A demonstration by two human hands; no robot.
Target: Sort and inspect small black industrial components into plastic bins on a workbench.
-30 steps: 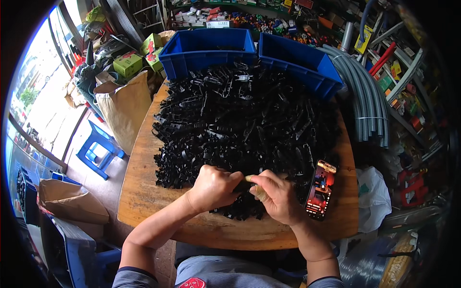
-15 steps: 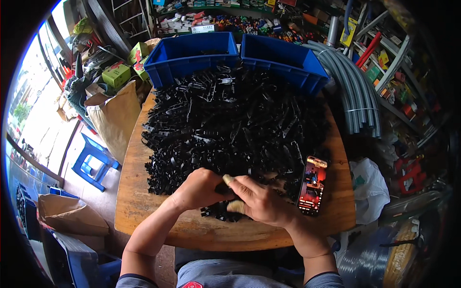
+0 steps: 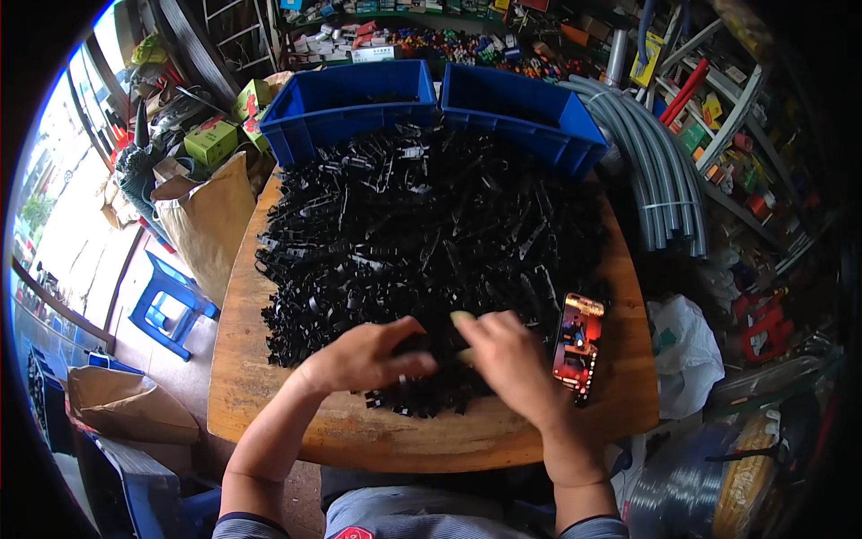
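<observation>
Left hand half-curled, contents can't tell; right hand blurred, grip can't tell. Black pieces beneath and beyond both; phone just right of right hand.

Bare forearms cross the table's near edge; left hand curled, thumb and forefinger parted; right hand apart, motion-blurred.

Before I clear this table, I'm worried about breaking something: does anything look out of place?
Mainly the phone: it is on the wooden table with its screen lit, right beside the loose black pieces and near the right hand, a lone screen among parts. The pieces are too jumbled to judge damage.
</observation>
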